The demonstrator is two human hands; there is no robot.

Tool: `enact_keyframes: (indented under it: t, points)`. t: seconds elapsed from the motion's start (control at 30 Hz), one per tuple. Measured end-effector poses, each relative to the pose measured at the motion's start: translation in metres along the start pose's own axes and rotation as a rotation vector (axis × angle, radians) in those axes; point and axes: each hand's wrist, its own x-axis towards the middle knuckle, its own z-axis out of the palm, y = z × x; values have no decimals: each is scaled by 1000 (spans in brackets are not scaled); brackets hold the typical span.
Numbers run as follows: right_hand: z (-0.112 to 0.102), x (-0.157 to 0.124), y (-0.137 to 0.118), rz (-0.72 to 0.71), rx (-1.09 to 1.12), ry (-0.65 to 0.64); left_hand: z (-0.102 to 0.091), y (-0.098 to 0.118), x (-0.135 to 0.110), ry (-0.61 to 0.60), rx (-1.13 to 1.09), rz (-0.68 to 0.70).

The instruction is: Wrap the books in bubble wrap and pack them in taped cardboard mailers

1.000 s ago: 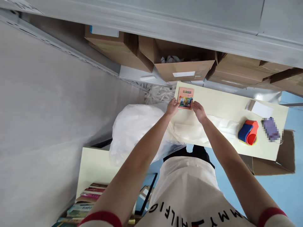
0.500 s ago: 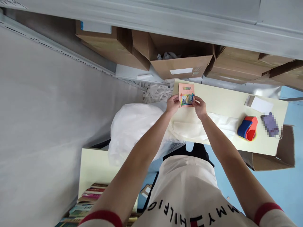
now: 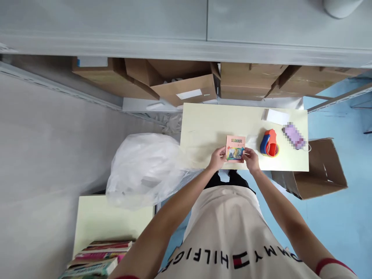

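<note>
A small pink book [image 3: 235, 148] with a colourful picture on its cover is held face up over the front part of the pale table [image 3: 215, 120]. My left hand [image 3: 217, 159] grips its left edge, fingers closed on it. At the opposite edge my right hand [image 3: 251, 159] pinches the lower corner. To the right of my right hand stands a red and blue tape dispenser [image 3: 270, 144]. A piece of whitish plastic sheet [image 3: 252, 142] lies between that dispenser and the book.
White plastic bags [image 3: 145, 166] bulge at the table's left. White cards [image 3: 277, 116] and a blurred-out purple item [image 3: 294, 135] lie on the right end. An open carton [image 3: 319, 170] sits at lower right. Cardboard boxes [image 3: 186, 91] fill the shelf behind. Books [image 3: 99, 255] are stacked at lower left.
Both hands have brought the book nearer to my body, toward the table's front edge, still holding it at both sides. The view has turned, so the table appears farther left and straighter.
</note>
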Motion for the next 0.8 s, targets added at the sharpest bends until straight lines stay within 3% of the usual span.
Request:
enact_keyframes:
  t: [0.13,0.27,0.43,0.6,0.8]
  points:
    - [-35,-3,25,37,-84,104,48,-10,-5,-59,89,-32]
    - [-48,6,35,38,-142,142,73,-14,1,-51,155,-73]
    - [-53,15,40,40,-191,127,85,-17,4,-23,187,-107]
    - [-55,21,46,39,-284,131,90,-14,4,-85,369,-45]
    - [-56,8,58,-185,-517,245,92,-8,-11,-149,658,128]
